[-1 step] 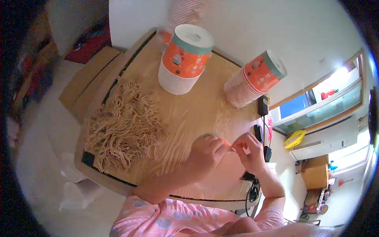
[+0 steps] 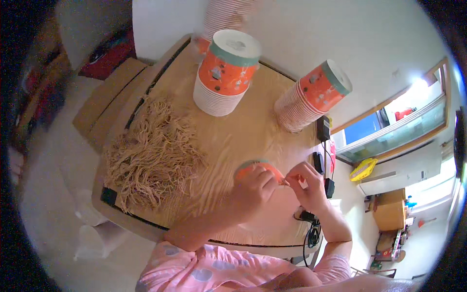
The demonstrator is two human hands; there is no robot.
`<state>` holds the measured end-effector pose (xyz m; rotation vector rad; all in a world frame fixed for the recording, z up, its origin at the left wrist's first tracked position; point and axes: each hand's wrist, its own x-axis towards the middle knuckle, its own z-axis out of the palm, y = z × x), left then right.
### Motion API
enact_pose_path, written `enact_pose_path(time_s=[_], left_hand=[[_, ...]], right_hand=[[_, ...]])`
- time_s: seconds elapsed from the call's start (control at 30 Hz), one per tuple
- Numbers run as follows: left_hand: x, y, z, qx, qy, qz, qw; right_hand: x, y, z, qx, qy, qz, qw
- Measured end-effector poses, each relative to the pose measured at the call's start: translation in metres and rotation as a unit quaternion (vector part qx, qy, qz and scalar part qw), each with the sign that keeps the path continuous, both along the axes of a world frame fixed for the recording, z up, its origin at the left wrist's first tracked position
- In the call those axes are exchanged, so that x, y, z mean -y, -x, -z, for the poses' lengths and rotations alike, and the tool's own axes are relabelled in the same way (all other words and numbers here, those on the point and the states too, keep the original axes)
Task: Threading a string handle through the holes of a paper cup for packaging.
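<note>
A paper cup (image 2: 277,209) with an orange and teal outside and a pale inside lies tilted at the table's near edge, between my hands. My left hand (image 2: 254,191) rests over the cup's orange side, its thumb and fingers pinched together. Close beside it, my right hand (image 2: 307,185) pinches with thumb and forefinger at the cup's upper edge. The fingertips of both hands almost meet there. Whatever small thing they pinch is too small to make out.
A heap of tan, string-like strands (image 2: 153,155) covers the table's left side. Upside-down stacks of orange paper cups stand at the back middle (image 2: 226,73) and back right (image 2: 314,95), with another stack (image 2: 226,17) behind. Black adapters (image 2: 323,129) and coiled cable (image 2: 313,237) line the right edge.
The cup between my hands has tipped slightly, and more of its orange side shows above my left hand. Both hands hold almost the same place.
</note>
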<state>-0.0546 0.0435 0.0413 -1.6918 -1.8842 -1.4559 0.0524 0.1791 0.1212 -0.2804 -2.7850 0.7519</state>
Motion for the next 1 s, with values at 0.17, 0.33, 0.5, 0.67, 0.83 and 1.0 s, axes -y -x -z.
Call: enact_pose_path(time_s=[0.17,0.33,0.5,0.67,0.83,1.0], left_hand=[[0.000,-0.004,0.000,-0.057,-0.024,-0.019,0.998],[-0.002,-0.002,-0.005,-0.021,-0.009,-0.026,0.999],[-0.006,0.004,-0.010,-0.012,-0.015,-0.039,0.999],[-0.016,0.001,-0.015,0.054,-0.029,-0.075,0.995],[-0.023,0.005,-0.012,0.082,-0.050,-0.038,0.995],[-0.022,0.006,-0.011,0.072,-0.063,-0.005,0.995]], right_hand=[[0.005,-0.010,-0.005,-0.035,-0.004,-0.003,0.999],[0.009,-0.015,-0.021,-0.053,-0.036,-0.027,0.998],[0.013,-0.014,-0.025,-0.054,-0.026,-0.020,0.998],[0.011,-0.011,-0.022,-0.074,-0.008,0.016,0.997],[-0.009,-0.003,-0.016,-0.103,-0.012,0.026,0.994],[-0.016,-0.002,-0.018,-0.107,0.001,0.045,0.993]])
